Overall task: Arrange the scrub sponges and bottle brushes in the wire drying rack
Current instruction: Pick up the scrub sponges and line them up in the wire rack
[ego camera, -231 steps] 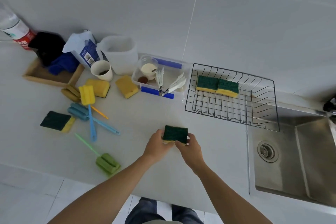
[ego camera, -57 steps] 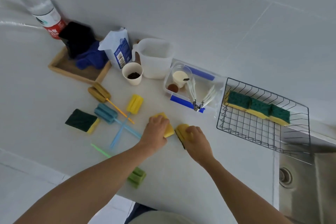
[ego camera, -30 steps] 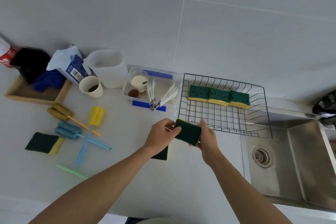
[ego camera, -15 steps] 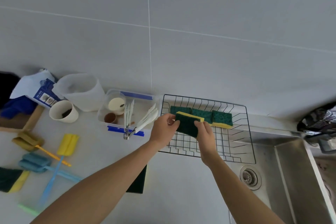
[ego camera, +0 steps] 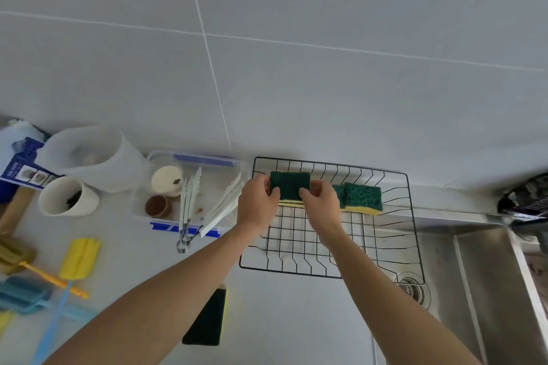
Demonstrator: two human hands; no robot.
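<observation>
Both hands hold one scrub sponge [ego camera: 290, 189] at the far left corner of the wire drying rack [ego camera: 412, 216], green scouring face toward the camera, yellow foam edge at the bottom. The left hand [ego camera: 257, 205] grips the sponge's left end, fingers curled closed around that edge; the right hand [ego camera: 320, 205] grips the lower right corner, thumb and fingers pinched closed on it. The sponge lies between the two sets of fingertips, its upper half exposed above them. Whether its lower edge rests on the rack wires cannot be determined. To the right along the rack's rear wall stand further sponges [ego camera: 360, 198], green faces forward, partly hidden behind the right hand. One more sponge [ego camera: 207, 320] lies on the counter [ego camera: 281, 320] below the left forearm, dark face up. Bottle brushes [ego camera: 78, 255] lie on the counter at the left edge, well apart from the rack
</observation>
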